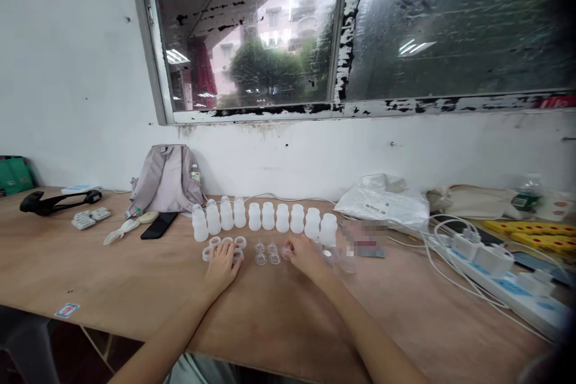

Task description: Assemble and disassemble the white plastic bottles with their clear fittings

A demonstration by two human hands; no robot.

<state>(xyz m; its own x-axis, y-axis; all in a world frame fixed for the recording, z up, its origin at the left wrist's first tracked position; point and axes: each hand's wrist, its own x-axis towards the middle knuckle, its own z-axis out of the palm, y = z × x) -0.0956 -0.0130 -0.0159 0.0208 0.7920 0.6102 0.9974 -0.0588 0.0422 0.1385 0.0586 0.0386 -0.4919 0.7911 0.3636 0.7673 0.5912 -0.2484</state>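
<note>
A grey backpack (pixel 165 180) leans against the white wall at centre left of the frame. A black phone (pixel 159 225) lies flat just below it. A black handled tool (pixel 54 201) rests at far left. A white plastic bag (pixel 384 201) sits right of centre. A white power strip (pixel 508 288) with cables occupies the lower right. Yellow items (pixel 535 231) lie at far right.

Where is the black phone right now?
In the head view the black phone lies flat on the table, far left of the left hand, just before the grey backpack.
</note>
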